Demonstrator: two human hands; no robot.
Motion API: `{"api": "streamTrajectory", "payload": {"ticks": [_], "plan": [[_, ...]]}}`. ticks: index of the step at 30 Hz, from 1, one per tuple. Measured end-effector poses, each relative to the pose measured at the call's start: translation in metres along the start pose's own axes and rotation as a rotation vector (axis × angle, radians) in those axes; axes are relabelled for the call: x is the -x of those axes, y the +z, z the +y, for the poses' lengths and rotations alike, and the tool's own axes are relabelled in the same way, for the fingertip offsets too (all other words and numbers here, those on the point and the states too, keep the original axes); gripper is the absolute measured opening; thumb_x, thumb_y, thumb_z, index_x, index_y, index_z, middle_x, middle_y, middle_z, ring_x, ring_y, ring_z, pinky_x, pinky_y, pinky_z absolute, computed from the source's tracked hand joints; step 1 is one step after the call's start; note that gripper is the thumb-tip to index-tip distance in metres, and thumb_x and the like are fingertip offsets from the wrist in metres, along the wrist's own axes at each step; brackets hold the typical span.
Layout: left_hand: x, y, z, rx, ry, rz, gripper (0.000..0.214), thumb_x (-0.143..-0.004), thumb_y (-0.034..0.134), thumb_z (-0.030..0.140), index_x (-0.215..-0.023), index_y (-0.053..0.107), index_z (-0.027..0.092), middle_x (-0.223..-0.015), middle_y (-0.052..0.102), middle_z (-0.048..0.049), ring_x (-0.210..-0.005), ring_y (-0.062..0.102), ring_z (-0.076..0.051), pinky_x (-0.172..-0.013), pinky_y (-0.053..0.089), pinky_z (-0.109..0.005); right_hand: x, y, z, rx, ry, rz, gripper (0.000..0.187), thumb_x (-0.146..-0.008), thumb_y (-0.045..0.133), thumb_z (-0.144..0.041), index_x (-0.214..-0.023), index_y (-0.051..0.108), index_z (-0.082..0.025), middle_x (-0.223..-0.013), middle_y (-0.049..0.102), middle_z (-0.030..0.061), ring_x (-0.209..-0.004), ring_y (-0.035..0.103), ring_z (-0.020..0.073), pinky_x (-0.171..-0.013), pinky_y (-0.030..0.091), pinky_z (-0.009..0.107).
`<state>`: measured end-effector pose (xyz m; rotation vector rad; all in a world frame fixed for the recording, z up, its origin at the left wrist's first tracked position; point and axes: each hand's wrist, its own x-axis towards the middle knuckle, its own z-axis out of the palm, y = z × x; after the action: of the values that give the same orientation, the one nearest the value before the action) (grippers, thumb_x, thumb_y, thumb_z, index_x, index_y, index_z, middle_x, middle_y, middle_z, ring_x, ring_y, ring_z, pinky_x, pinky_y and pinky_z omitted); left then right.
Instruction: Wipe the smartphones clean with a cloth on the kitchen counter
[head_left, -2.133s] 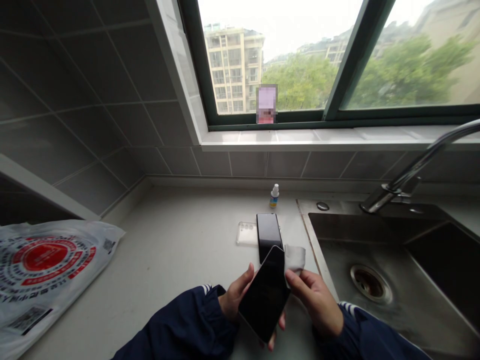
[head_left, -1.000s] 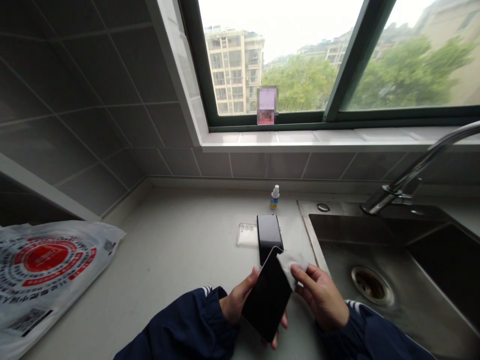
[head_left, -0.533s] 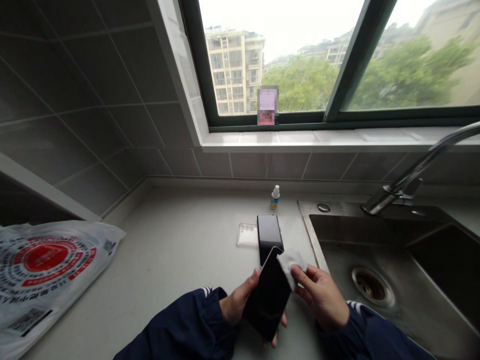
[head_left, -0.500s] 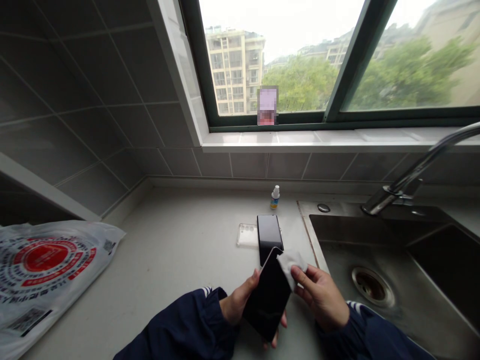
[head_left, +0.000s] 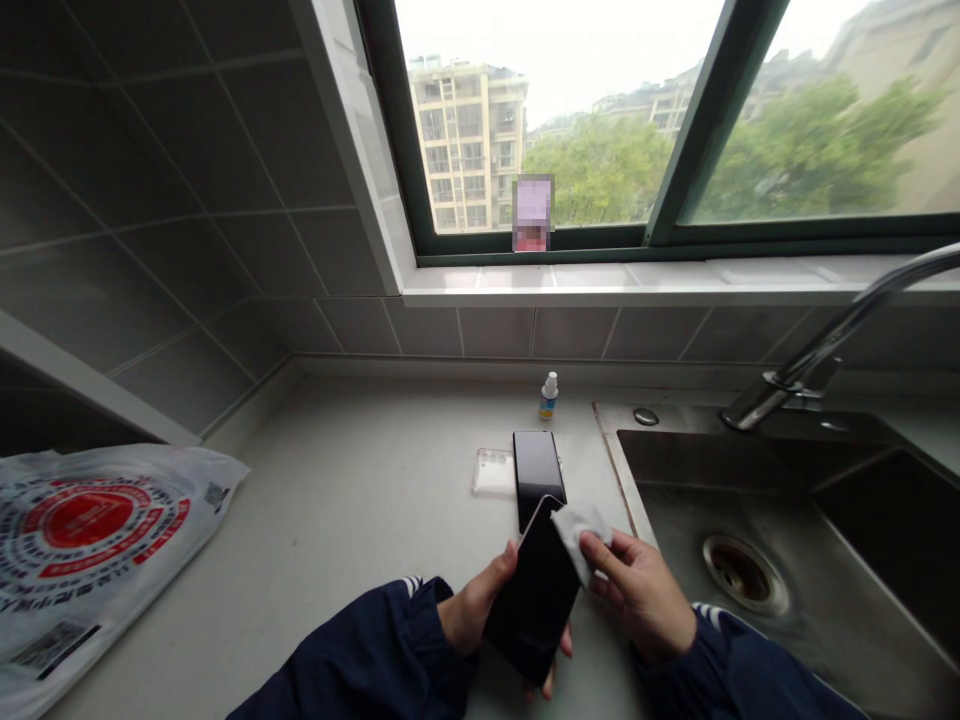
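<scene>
A dark smartphone (head_left: 534, 600) lies tilted in my left hand (head_left: 480, 598), the thumb along its left edge and fingertips showing at its right side. My right hand (head_left: 649, 590) pinches a folded white wipe (head_left: 581, 530) between thumb and fingers. The wipe touches the upper right edge of the held phone. Beyond it, a second black phone (head_left: 537, 465) rests on the counter, its near end partly hidden by the held phone. A clear phone case (head_left: 493, 472) lies left of that second phone, partly covered by it. Behind stands a small white-capped bottle (head_left: 549, 397).
To the right is a steel sink (head_left: 626, 480) with a chrome faucet (head_left: 817, 345). A white plastic bag (head_left: 112, 530) with red print lies at the left of the pale counter (head_left: 360, 480). A window (head_left: 600, 150) rises above the tiled back wall.
Both hands, the held phone and the wipe keep nearly the same position. The view has shifted very slightly.
</scene>
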<state>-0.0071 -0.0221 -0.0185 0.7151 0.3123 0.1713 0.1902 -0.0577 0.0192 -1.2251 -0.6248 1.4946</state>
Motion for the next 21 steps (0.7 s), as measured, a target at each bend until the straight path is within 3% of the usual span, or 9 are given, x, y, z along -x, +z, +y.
{"api": "streamTrajectory", "payload": {"ticks": [14, 21], "plan": [[-0.0005, 0.0029, -0.0013, 0.006, 0.038, 0.031, 0.097, -0.076, 0.017, 0.086, -0.096, 0.067, 0.004, -0.084, 0.064, -0.015, -0.056, 0.064, -0.02, -0.046, 0.05, -0.029, -0.0023, -0.0034, 0.0057, 0.046, -0.017, -0.066, 0.046, -0.073, 0.077, -0.054, -0.094, 0.071, -0.013, -0.081, 0.069, 0.0072, -0.072, 0.061, 0.017, -0.064, 0.051, 0.027], [0.0003, 0.0043, 0.0007, 0.05, 0.056, 0.029, 0.095, -0.079, 0.02, 0.083, -0.106, 0.065, 0.004, -0.088, 0.065, -0.0164, -0.056, 0.065, -0.021, -0.048, 0.05, -0.031, -0.0037, -0.0067, 0.0069, 0.138, -0.075, -0.079, 0.045, -0.077, 0.072, -0.056, -0.088, 0.073, -0.012, -0.072, 0.065, 0.0037, -0.062, 0.052, 0.0121, -0.057, 0.041, 0.022]]}}
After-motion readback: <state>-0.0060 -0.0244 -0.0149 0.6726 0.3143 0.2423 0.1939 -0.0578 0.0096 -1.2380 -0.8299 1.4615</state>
